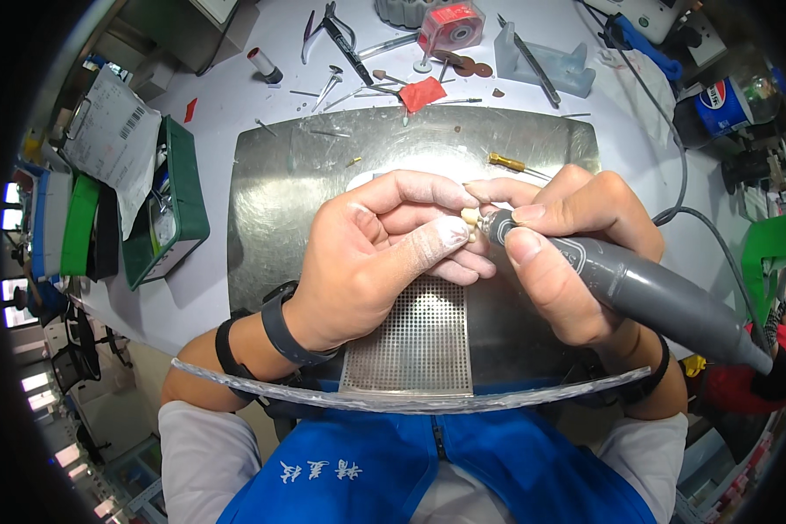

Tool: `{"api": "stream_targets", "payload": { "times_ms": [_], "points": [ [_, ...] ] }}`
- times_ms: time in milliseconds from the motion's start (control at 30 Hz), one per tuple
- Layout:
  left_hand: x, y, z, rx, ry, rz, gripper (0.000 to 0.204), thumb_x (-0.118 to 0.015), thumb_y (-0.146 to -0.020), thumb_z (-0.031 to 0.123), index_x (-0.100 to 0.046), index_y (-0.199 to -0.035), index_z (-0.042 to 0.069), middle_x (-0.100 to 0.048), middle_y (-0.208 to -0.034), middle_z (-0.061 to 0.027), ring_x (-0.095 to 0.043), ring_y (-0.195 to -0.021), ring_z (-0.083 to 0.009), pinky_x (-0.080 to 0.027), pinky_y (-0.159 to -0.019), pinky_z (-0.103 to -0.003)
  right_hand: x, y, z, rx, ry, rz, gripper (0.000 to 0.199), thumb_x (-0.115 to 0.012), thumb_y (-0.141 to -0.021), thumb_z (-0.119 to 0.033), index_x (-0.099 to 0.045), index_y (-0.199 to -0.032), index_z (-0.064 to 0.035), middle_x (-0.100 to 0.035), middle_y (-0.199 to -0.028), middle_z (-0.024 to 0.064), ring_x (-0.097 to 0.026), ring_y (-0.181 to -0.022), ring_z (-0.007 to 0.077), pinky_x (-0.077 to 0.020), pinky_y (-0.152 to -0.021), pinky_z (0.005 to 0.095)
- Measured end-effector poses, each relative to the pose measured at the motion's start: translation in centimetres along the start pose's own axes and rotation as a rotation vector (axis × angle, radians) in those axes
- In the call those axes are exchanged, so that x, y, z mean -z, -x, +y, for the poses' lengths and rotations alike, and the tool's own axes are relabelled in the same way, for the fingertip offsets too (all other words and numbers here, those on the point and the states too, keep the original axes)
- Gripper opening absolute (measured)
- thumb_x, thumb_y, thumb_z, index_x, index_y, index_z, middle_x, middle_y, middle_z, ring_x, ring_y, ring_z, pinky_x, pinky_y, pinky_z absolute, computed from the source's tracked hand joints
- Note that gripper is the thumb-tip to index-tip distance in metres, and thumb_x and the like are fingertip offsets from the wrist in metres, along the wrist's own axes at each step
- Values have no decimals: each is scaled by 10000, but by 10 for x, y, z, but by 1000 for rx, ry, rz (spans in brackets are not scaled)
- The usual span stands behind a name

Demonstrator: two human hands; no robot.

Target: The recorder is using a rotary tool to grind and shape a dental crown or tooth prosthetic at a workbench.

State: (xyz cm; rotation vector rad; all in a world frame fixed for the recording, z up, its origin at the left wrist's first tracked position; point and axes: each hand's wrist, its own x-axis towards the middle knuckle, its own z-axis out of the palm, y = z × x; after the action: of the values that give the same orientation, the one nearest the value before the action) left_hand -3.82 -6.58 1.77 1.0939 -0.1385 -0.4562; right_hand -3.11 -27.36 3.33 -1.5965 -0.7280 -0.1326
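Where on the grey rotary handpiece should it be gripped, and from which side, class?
Grip the grey rotary handpiece near its narrow front end, pen-style, coming from the right. The body tapers toward the tip and its cord trails off to the right, so the right hand pinches it there, close to the small pale piece in the left hand.

The left hand point(371, 253) pinches a small cream tooth piece point(470, 217) against the grey rotary handpiece point(637, 293) gripped by the right hand point(568, 253).

a grey rotary handpiece point(646, 293) meets a cream tooth-shaped piece point(470, 216) above a silver metal tray point(323, 157) with a perforated grid panel point(419, 336); a green bin point(183, 188), a red scrap point(422, 93) and a blue apron point(445, 476) frame the pale bench point(227, 96).
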Motion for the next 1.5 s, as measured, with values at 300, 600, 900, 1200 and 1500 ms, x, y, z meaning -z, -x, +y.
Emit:
{"api": "stream_targets", "payload": {
  "times_ms": [300, 600, 900, 1200, 1500],
  "points": [
    [22, -11, 17, -342, -271, 107, 258, -551, -966, 51, -544, -1207, -40, -670, -1000, -169, -687, -865, -189, -574, -694, -263, 22, -11, 19, 7, -319, 302, 93, -552, -869, -78, -528, -861, 11, -519, -702, 59, -620, -725, 181, -559, -866, 441],
    [21, -8, 36, -701, -1138, 42, 321, -680, -756, -121, -655, -1050, 4, -720, -962, -85, -651, -792, -133, -468, -599, -219, 25, -11, 15, -129, -190, 350, 109, -561, -860, -84, -569, -867, 24, -682, -842, 158, -626, -775, 141, -488, -731, 268],
    [21, -7, 28, -746, -1117, 28, 269, -753, -756, -67, -664, -998, 9, -717, -946, -103, -643, -792, -122, -469, -585, -217, 15, -9, 13, -124, -147, 288, 132, -628, -851, -66, -570, -930, 23, -706, -924, 184, -638, -810, 139, -505, -781, 267],
    [19, -8, 25, -668, -1070, 136, 251, -769, -769, -22, -660, -993, 12, -711, -928, -79, -640, -778, -93, -460, -588, -199, 11, -9, 14, -155, -151, 278, 143, -640, -852, -68, -580, -941, 27, -692, -892, 163, -633, -815, 138, -492, -776, 260],
    [35, -21, 30, -613, -1192, 199, 246, -737, -795, 27, -701, -1038, 36, -717, -903, -56, -641, -754, -95, -462, -614, -213, 14, -11, 11, -221, -118, 396, 168, -679, -867, -121, -559, -789, -33, -548, -697, -11, -457, -640, 43, -354, -591, 214]
  ]
}}
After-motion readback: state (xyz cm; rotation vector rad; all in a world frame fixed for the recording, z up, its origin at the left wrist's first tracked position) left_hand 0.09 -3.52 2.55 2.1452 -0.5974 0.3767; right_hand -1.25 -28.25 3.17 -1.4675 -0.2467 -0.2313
